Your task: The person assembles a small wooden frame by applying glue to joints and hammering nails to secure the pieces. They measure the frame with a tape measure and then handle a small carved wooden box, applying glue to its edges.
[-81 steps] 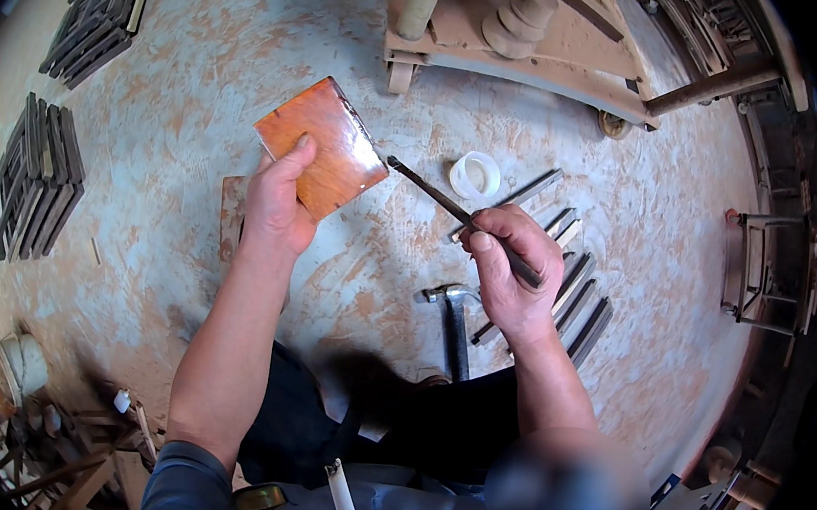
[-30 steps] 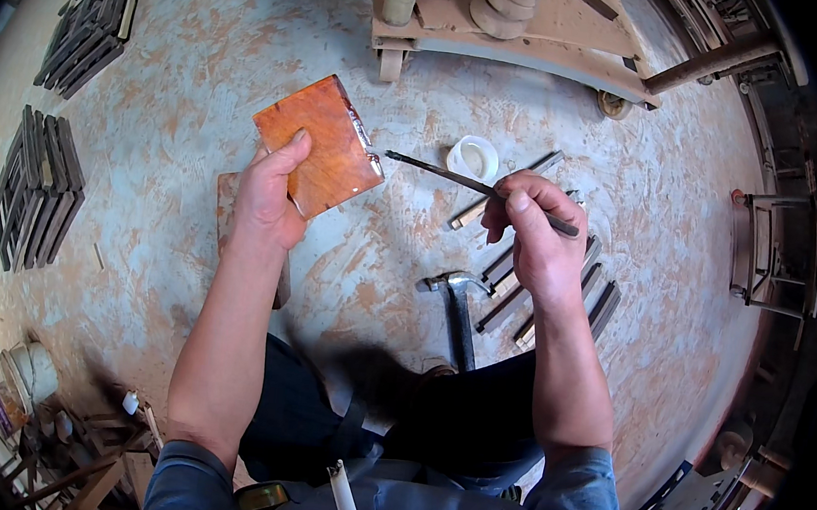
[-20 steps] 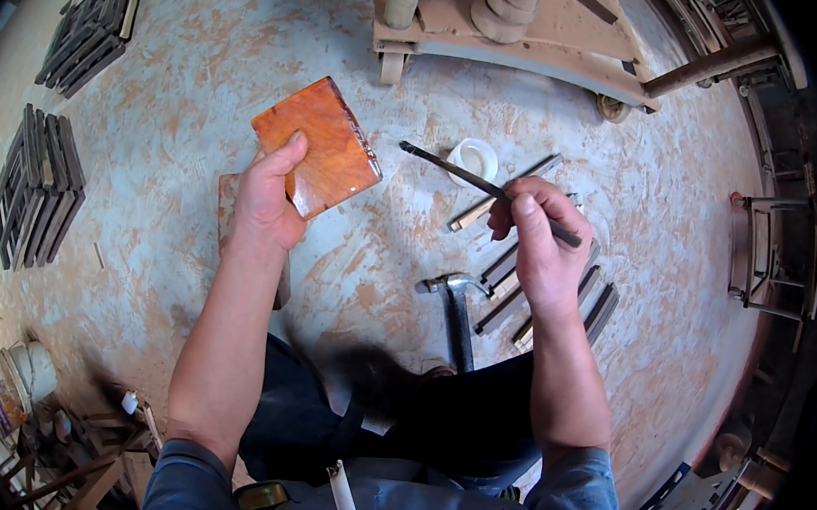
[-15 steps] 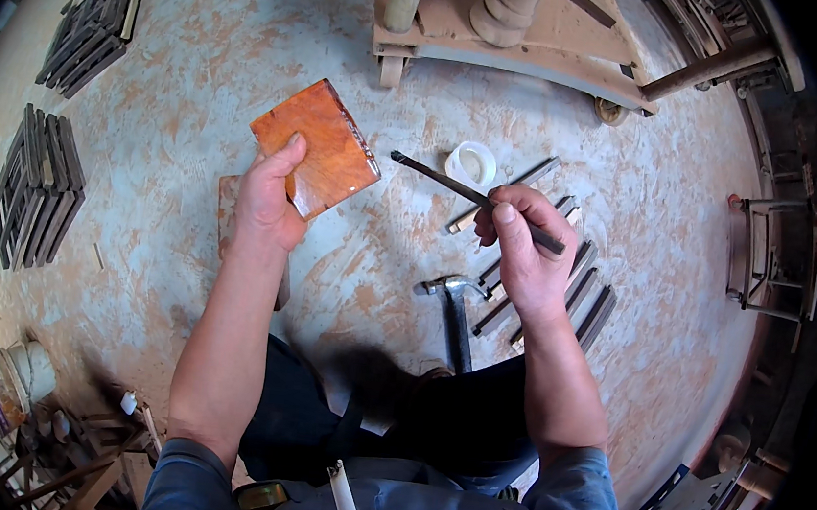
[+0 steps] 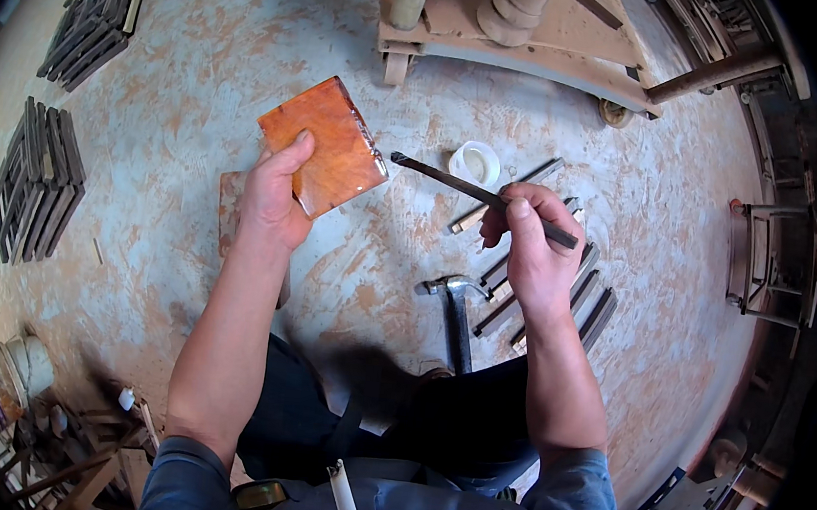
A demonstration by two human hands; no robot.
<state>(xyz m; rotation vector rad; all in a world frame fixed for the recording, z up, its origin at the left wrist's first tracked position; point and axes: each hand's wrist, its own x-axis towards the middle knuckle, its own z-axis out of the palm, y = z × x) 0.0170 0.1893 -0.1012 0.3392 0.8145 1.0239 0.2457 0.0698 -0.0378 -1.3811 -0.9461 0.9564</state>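
Observation:
My left hand (image 5: 277, 188) grips a square orange-brown wooden board (image 5: 335, 154) by its lower left part, thumb lying on the face. The board is tilted, and wet-looking glossy patches show along its right edge. A thin dark stick (image 5: 455, 181) is pinched in my right hand (image 5: 536, 243); its tip points left, close to that glossy edge, and I cannot tell whether they touch. Beyond the stick stands a small white plastic tub (image 5: 474, 165) with something pale inside. Another reddish board (image 5: 229, 208) lies on the floor, partly hidden behind my left forearm.
A hammer (image 5: 454, 318) lies between my knees and several dark wooden strips (image 5: 582, 291). A wheeled wooden trolley (image 5: 535, 66) stands ahead. Stacked dark wooden frames (image 5: 40, 182) are at the left. Scrap wood (image 5: 93, 466) fills the lower left, and a chair-like frame (image 5: 772, 256) stands at the right.
My right hand has shifted slightly right with the stick. The board has moved slightly up and right in my left hand and turned a little. Both grips are kept.

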